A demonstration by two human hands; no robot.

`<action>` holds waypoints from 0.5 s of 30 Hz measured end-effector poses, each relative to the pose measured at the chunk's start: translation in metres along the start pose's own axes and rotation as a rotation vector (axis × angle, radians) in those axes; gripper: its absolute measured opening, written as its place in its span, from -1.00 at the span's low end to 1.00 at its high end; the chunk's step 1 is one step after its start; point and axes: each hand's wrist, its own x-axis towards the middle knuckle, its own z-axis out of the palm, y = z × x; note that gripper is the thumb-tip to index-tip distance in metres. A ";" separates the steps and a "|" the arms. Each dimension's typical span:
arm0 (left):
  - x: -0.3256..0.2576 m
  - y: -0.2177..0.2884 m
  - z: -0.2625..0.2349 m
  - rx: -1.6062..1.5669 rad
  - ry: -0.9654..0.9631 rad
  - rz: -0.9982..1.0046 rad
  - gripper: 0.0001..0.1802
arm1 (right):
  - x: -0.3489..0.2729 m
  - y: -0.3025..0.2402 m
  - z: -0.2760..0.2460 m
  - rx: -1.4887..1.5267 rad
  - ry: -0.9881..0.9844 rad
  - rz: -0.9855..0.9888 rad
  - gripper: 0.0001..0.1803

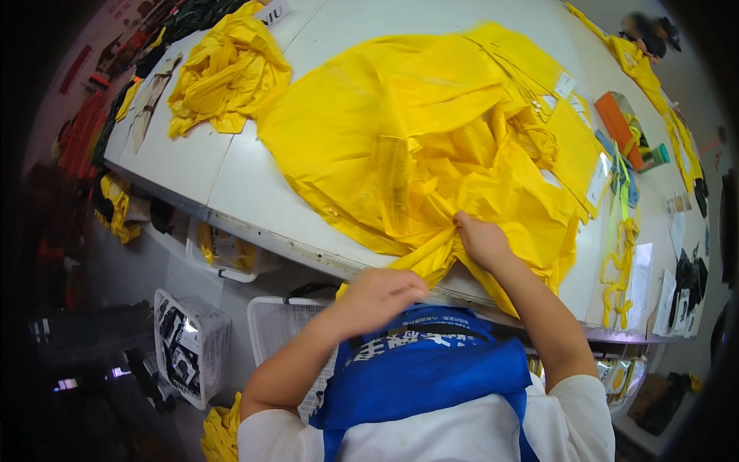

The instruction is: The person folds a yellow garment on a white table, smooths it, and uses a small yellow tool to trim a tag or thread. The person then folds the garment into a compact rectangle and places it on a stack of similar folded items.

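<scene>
— So where do the hands sit right now?

— Low in the middle of the frame, at the near edge of the white table (pixel 231 173). The right hand (pixel 481 240) is closed, pinching a gathered bunch of the yellow garment (pixel 400 138) where the fabric puckers just above the table edge. The left hand (pixel 379 296) sits lower and a little left, curled into a loose fist near a hanging fold of the same fabric; whether it actually grips the cloth cannot be told.

— And the garment itself?

— It is spread across the centre of the frame, mostly flat on the upper left side, bunched and creased toward the lower right where the right hand holds it.

— How far along does the work look?

— Judging by the layout, partway. A flat stack of yellow pieces (pixel 570 131) lies at the upper right, looking already handled, while a crumpled yellow heap (pixel 227 73) waits in the upper left. The piece in hand is wrinkled and not yet laid out neatly.

— Anything else nearby?

— White wire baskets (pixel 192 346) stand below the table at lower left.
</scene>
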 end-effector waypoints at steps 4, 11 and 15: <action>-0.061 -0.075 -0.065 -0.337 0.317 -0.320 -0.83 | -0.011 -0.013 -0.016 0.083 -0.045 0.030 -0.76; -0.162 -0.195 -0.139 -0.572 0.776 -0.763 -0.39 | -0.018 -0.008 -0.009 0.104 -0.077 0.042 -0.76; -0.193 -0.226 -0.158 -0.563 0.894 -0.932 -0.23 | -0.016 -0.010 -0.010 0.081 -0.115 0.073 -0.76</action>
